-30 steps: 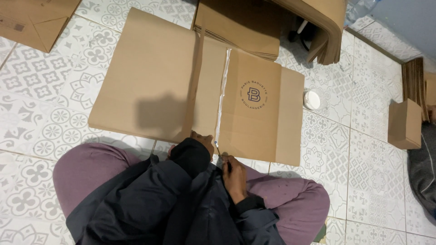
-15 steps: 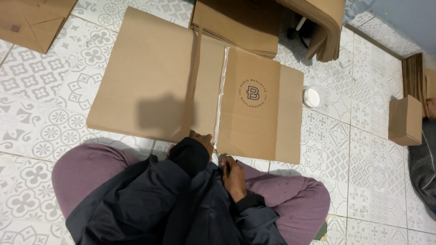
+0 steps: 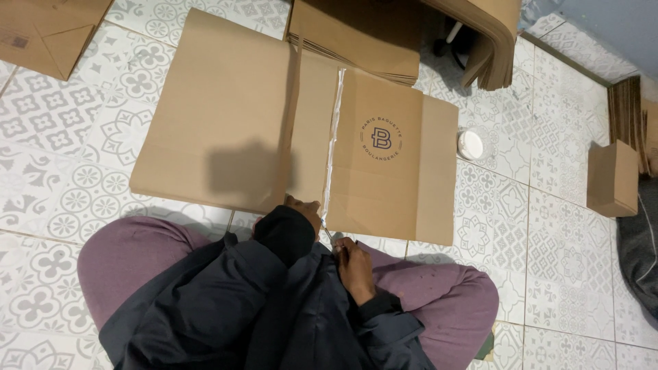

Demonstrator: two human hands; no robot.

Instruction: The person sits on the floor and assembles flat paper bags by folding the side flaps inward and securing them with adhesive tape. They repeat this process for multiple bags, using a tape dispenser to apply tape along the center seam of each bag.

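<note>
Head view looks straight down on the flattened cardboard box (image 3: pixel 226 116) that lies on the tiled floor (image 3: pixel 62 137) in the middle of the frame, right in front of your crossed legs. A pale strip of tape (image 3: pixel 332 147) runs down the seam between the plain left panels and the right panel, which carries a round printed mark. Your left hand (image 3: pixel 305 209) rests at the near edge of the cardboard, just left of the lower end of the tape, fingers curled down onto the board; most of it is hidden by your dark sleeve, so you cannot tell how tightly it is closed or whether it grips anything. Your right hand (image 3: pixel 354 264) sits lower, just below the box edge over your lap, fingers drawn together as if pinching something thin near the end of the tape; what it holds is too small to make out.

Further out, a stack of flat cardboard sheets (image 3: pixel 356 34) lies at the top centre, touching the far edge of the box, with another bent pile (image 3: pixel 490 34) to its right. A small white round lid (image 3: pixel 470 144) sits on the floor just right of the box. A small folded carton (image 3: pixel 612 178) stands at the right edge, and another flat box (image 3: pixel 48 27) fills the upper left corner.
</note>
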